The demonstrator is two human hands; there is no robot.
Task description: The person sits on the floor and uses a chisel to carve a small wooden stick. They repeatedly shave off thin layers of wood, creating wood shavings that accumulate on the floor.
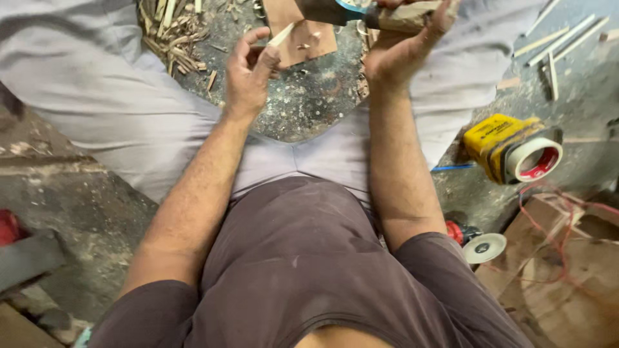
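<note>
Viewed from above, left to right: the person sits on a speckled concrete floor (303, 109) with legs spread; a heap of pale wood shavings and offcuts (169, 29) lies beyond the left knee; the left hand (248, 74) is raised over the gap between the legs, its fingers curled and its fingertips pinching a thin pale wooden sliver (282, 35); the sliver's long axis runs obliquely, rising up and to the right from the pinch, so that its free end points toward the right hand and the tool that hand carries; a flat brown wooden board (303, 35) lies on the floor just behind the sliver; the right hand (403, 48) is closed around a tan wrapped handle (406, 14), which runs roughly level along the top edge of the picture, with a dark part and a teal band (351, 5) at its left end, cut off by the frame, so the kind of tool cannot be told; the two hands are near but apart, and the sliver's tip lies between them, nearer the tool's left end than the right palm; farther right, a yellow tape dispenser with a white-and-red roll (516, 151), loose wooden sticks (561, 42), a small angle grinder with a pale disc (480, 245) and a red cord (554, 238) lie well clear of both hands.
</note>
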